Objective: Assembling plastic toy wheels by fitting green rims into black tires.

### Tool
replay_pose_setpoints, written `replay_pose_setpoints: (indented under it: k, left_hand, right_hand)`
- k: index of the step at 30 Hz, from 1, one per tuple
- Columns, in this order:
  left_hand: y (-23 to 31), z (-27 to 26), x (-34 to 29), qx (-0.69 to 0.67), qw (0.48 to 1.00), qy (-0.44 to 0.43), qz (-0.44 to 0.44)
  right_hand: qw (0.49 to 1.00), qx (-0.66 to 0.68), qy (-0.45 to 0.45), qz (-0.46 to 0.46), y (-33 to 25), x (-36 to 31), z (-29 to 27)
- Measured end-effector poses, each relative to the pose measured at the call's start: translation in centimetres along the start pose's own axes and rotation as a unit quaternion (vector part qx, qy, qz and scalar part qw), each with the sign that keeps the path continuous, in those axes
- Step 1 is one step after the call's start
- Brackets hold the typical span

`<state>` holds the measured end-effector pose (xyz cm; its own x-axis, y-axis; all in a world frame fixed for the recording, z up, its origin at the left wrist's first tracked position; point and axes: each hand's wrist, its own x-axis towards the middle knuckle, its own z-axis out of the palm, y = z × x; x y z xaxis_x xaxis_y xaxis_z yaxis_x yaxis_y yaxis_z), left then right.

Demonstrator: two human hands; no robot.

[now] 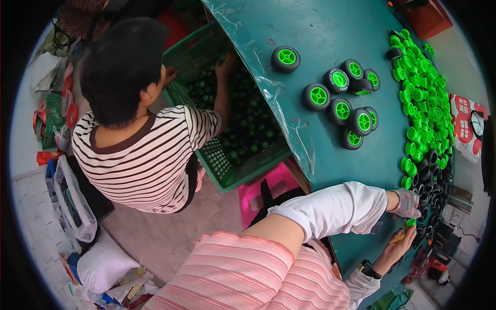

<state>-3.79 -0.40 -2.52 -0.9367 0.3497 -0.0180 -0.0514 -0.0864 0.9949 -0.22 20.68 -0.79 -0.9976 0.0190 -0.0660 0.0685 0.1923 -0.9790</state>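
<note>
My left hand (405, 203), in a grey and reddish patterned glove, has its fingers curled at the edge of a pile of black tyres (430, 178); whatever it grips is hidden. Just below it, my right hand (399, 249) holds a bright green wheel hub (411, 222) at its fingertips. Something orange-yellow shows against that hand's fingers, too small to name. A dark watch (369, 269) circles the right wrist. Beyond the tyres spreads a large heap of loose green hubs (421, 90). Several assembled wheels (342, 110), black tyres on green hubs, lie on the green table (330, 165).
A person in a striped shirt (137, 160) reaches into a green crate (227, 181) of wheels beside the table's left edge. A pink stool (248, 204) stands between the crate and me. A red box (426, 19) sits at the far right corner.
</note>
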Motion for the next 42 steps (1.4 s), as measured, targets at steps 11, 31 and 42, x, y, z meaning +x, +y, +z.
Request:
replay_pose_setpoints:
  k: [11,31,42]
  left_hand:
    - [0.4,-2.7,-3.1,0.002,0.997,-0.052,0.062]
    - [2.0,-1.3,-2.1,-0.301,0.952,-0.046,-0.037]
    - [2.1,-0.6,-2.0,-0.256,0.965,-0.006,-0.064]
  right_hand:
    - [0.999,0.037,0.001,-0.036,-3.0,1.0,5.0]
    - [0.975,0.208,-0.076,0.023,-2.0,0.9,1.7]
    - [0.990,0.118,-0.071,0.028,-2.7,0.2,1.6]
